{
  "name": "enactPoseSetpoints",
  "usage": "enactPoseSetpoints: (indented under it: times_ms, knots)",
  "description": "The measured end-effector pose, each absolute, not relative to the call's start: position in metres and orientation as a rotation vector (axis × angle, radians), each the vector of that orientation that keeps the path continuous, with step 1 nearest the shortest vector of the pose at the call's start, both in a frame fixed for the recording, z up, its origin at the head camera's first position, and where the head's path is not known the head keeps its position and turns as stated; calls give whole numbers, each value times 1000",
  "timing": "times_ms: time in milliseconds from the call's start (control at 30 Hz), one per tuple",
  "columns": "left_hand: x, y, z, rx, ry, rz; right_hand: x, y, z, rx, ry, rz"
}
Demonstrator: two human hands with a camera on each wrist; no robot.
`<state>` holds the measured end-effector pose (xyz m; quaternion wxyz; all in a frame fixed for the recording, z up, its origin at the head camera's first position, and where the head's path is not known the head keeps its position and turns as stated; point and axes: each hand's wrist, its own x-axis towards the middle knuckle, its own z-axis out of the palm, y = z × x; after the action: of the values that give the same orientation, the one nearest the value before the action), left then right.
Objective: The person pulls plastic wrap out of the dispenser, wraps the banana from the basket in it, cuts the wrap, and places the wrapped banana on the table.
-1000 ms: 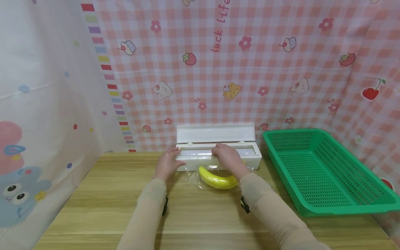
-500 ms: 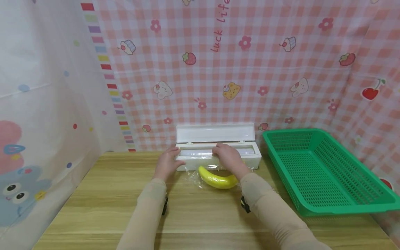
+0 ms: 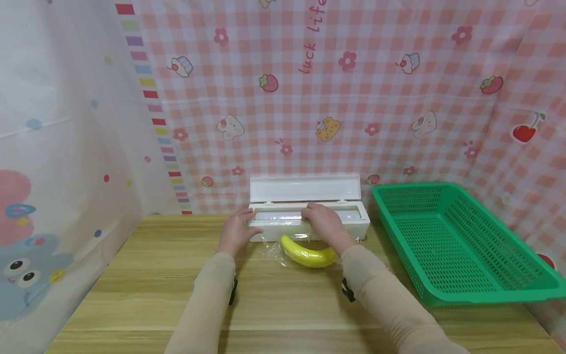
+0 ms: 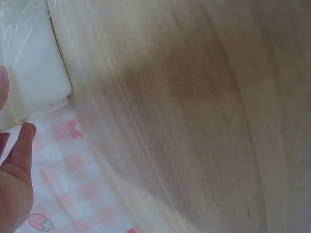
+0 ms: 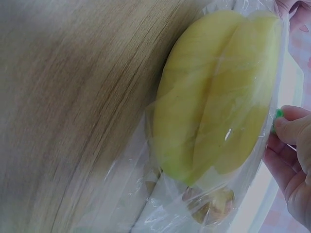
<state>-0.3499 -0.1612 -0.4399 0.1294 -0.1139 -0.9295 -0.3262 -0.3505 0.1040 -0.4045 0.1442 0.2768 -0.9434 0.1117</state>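
Observation:
A white cling film dispenser [image 3: 355,231] stands at the back of the table with its lid raised, a roll showing inside. My left hand [image 3: 236,232] grips its left end, thumb on the front wall and fingers behind. From the dispenser, clear cling film [image 3: 273,251] hangs down over a yellow banana [image 3: 309,257], which lies just in front. My right hand [image 3: 325,225] is at the front top edge near the middle; in the right wrist view, its thumb and forefinger pinch a small green slide cutter [image 5: 278,119]. Wrinkled film covers the banana in that view too.
A green plastic basket [image 3: 491,297] stands to the right of the dispenser on the wooden table [image 3: 283,314]. Right behind the dispenser hangs a pink checked cloth [image 3: 283,108], and a white patterned cloth [image 3: 75,147] hangs on the left.
My right hand has slid very slightly to the right along the dispenser's edge. My left hand, the banana and the dispenser have stayed in place.

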Motion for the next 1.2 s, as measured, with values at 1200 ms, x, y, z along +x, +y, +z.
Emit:
enactPoseSetpoints:
  times_ms: [1200]
  knots:
    - [-350, -161, -442, -313, -2701, -921, -353, 107, -407, 769, -2743, 322]
